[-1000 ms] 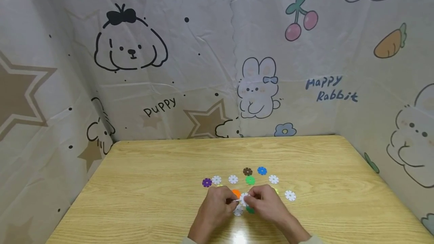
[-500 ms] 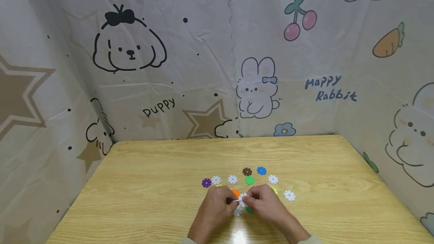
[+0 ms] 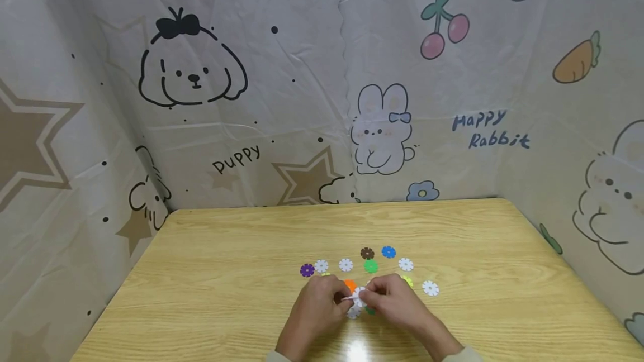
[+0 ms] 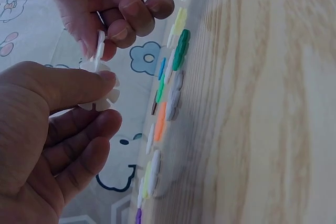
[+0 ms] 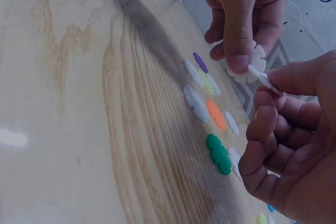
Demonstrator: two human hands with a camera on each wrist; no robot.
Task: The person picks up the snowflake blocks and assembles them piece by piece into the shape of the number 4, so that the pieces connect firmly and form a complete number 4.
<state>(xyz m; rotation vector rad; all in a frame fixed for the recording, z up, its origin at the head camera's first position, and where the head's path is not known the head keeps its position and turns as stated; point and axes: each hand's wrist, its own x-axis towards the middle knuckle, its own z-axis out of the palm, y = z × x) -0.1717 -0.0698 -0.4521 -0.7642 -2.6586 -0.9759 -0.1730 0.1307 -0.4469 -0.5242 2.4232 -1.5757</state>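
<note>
Above the table's near middle, my left hand (image 3: pixel 317 306) and right hand (image 3: pixel 402 303) meet at two white notched plastic discs. Between thumb and fingers, the left hand pinches one white disc (image 4: pixel 111 98). Thumb and forefinger of the right hand pinch the second white disc (image 5: pixel 262 79), which stands crosswise to the first. Their edges meet in both wrist views; how deep one slot sits in the other cannot be told. Fingertips cover part of each disc. Below the hands lie a white disc (image 3: pixel 354 312), a dark green disc (image 5: pixel 218 154) and an orange disc (image 3: pixel 350 285).
Further discs lie flat on the wooden table (image 3: pixel 211 272): purple (image 3: pixel 307 270), brown (image 3: pixel 367 253), blue (image 3: pixel 388 252), light green (image 3: pixel 371 266) and several white, one white disc (image 3: pixel 430 288) at far right. A printed cloth (image 3: pixel 302 99) hangs behind and at both sides.
Both hands keep their pinch on the white discs. The right hand's disc has shifted slightly left, toward the left hand. The loose discs stay where they were.
</note>
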